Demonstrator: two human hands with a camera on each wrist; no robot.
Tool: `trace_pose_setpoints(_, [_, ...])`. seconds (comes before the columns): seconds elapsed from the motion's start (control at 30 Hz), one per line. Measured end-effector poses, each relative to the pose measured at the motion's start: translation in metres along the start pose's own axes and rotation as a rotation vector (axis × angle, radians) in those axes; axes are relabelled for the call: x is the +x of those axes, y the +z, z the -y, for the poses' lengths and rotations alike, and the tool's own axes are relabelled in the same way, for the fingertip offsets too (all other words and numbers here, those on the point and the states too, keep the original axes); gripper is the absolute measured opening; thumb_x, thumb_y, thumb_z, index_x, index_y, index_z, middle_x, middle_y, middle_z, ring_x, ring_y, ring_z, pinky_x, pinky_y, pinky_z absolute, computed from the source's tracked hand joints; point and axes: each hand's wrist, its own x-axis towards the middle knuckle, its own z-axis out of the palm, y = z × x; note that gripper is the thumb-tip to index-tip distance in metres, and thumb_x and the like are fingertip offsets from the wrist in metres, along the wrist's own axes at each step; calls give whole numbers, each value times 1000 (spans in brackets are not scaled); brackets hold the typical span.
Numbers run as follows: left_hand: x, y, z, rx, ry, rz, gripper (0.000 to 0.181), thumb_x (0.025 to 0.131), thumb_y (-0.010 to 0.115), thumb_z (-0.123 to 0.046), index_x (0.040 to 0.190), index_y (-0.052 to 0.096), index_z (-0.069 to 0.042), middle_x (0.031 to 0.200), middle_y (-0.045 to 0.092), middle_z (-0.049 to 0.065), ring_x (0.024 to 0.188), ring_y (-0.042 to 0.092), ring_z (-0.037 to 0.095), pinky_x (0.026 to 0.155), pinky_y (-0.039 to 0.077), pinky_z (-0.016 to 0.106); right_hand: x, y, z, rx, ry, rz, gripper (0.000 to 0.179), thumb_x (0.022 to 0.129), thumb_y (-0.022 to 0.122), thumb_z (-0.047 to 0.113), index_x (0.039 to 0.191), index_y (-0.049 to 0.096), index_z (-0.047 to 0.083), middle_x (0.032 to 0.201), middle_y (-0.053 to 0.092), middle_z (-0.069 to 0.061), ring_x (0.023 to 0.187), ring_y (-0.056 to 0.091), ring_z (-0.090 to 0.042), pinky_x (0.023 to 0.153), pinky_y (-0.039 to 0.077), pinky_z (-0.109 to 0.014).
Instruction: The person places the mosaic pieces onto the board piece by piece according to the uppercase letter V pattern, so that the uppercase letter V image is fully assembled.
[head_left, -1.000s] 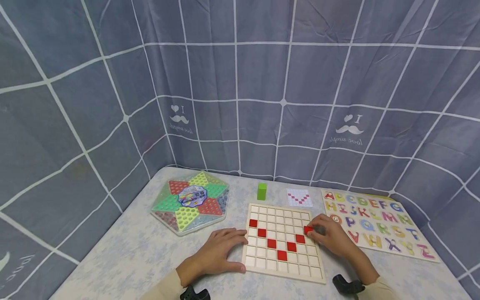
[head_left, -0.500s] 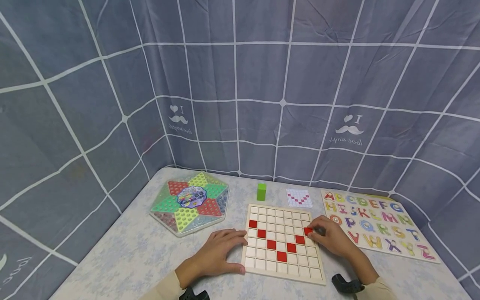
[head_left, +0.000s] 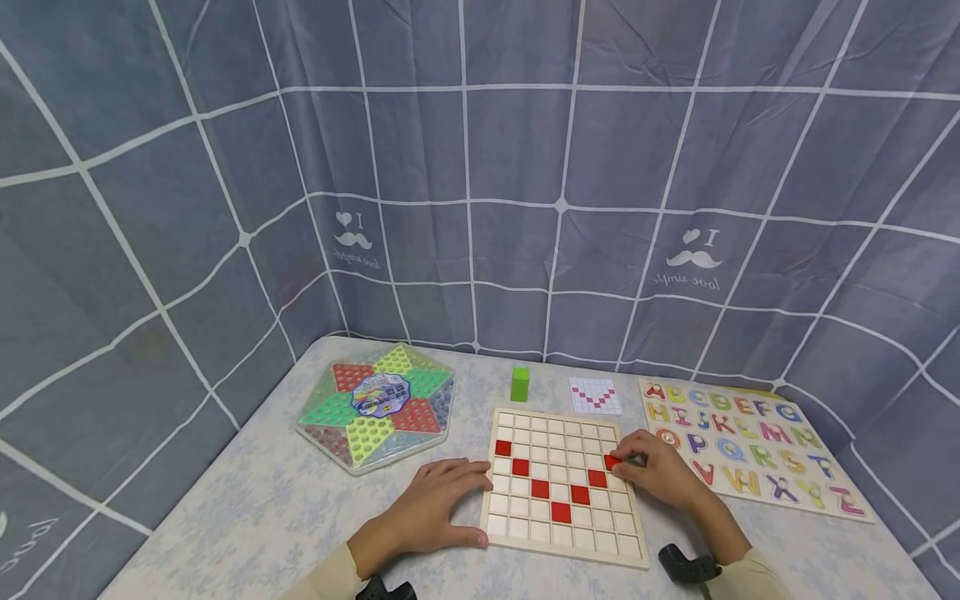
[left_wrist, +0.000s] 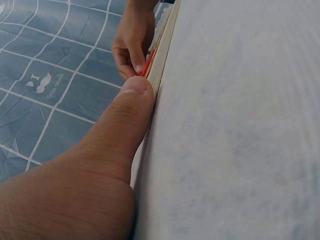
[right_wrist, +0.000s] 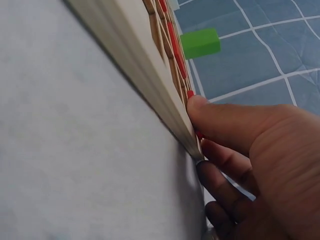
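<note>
A wooden grid board [head_left: 570, 560] lies on the table, most of its cells filled with pale tiles and several with red ones in a V shape. At the right edge my right hand [head_left: 660, 471] pinches a red tile [head_left: 611, 462] between thumb and fingers, level with the board as far as I can see. In the right wrist view my thumb [right_wrist: 220, 117] covers most of that tile. My left hand [head_left: 431, 508] rests along the board's left edge, fingers spread and thumb near the front corner.
Behind the board stand a green block [head_left: 520, 384] and a paper card [head_left: 596, 396] printed with a V pattern. A star-shaped Chinese checkers set [head_left: 378, 408] lies left, a wooden alphabet puzzle [head_left: 757, 450] right. A grid-patterned curtain [head_left: 517, 167] hangs behind the table.
The red tile in my right hand has gone from slightly tilted to lying flatter in its cell. My left hand stays against the board. The head view has shifted slightly.
</note>
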Motion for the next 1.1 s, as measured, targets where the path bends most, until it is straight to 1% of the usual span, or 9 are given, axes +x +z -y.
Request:
trace_pose_setpoints(0.13, [0,0,1,2,2,-3,67,83,64,-74,133,59,-31,155,43,-8,140,39,27,104,32,60,4,-3,2,9,56,41,9,86,82,13,93,77,10,100,63,1,98,60,-24,85,49,-37])
trace_pose_setpoints(0.27, [0,2,1,-8,2,-1,66,83,65,-73,133,59,-30,154,44,-8,139,40,28,104,31,61,6,-7,8,45,79,94,14,83,83,11,93,75,4,98,63,-4,92,59,-20,79,50,-33])
trace_pose_setpoints(0.37, [1,3,1,-15,5,-1,66,83,65,-73,133,60,-30,154,44,-7,139,40,28,104,32,62,9,-11,11,65,71,135,18,81,84,7,93,72,1,94,62,-7,84,55,-16,70,47,-30])
trace_pose_setpoints(0.43, [3,3,1,-15,5,0,66,83,65,-73,133,60,-30,154,44,-8,139,40,28,104,31,62,10,-13,12,52,54,158,19,80,84,5,93,71,0,93,61,-6,82,51,-15,68,44,-29])
trace_pose_setpoints(0.63, [7,2,1,-7,6,11,66,83,65,-73,133,60,-30,153,45,-7,138,41,27,104,32,61,10,-13,9,-9,39,215,19,87,79,9,99,64,7,96,52,-4,86,46,-20,74,41,-33])
trace_pose_setpoints(0.77, [8,1,1,-13,9,22,67,83,67,-71,134,60,-29,152,47,-4,138,41,30,103,33,61,8,-9,5,-49,24,183,22,90,78,12,107,66,6,100,54,-3,89,49,-20,76,43,-34])
trace_pose_setpoints(0.93, [9,-2,0,4,2,33,67,83,66,-72,134,60,-28,152,47,-3,138,41,30,103,34,61,6,-3,1,-100,-62,98,21,90,78,14,109,72,8,102,60,0,93,57,-21,80,49,-37])
trace_pose_setpoints(1.0, [10,-1,1,10,3,36,68,82,66,-72,134,61,-28,152,48,-2,137,42,30,103,34,61,5,-2,1,-103,-80,91,16,90,77,14,105,74,10,102,61,0,94,59,-23,81,50,-39])
trace_pose_setpoints(1.1, [9,-1,1,13,0,38,68,82,68,-72,132,62,-27,151,48,-2,137,42,28,103,34,60,4,0,0,-107,-66,100,15,92,76,15,105,75,11,104,61,1,97,60,-23,83,51,-40])
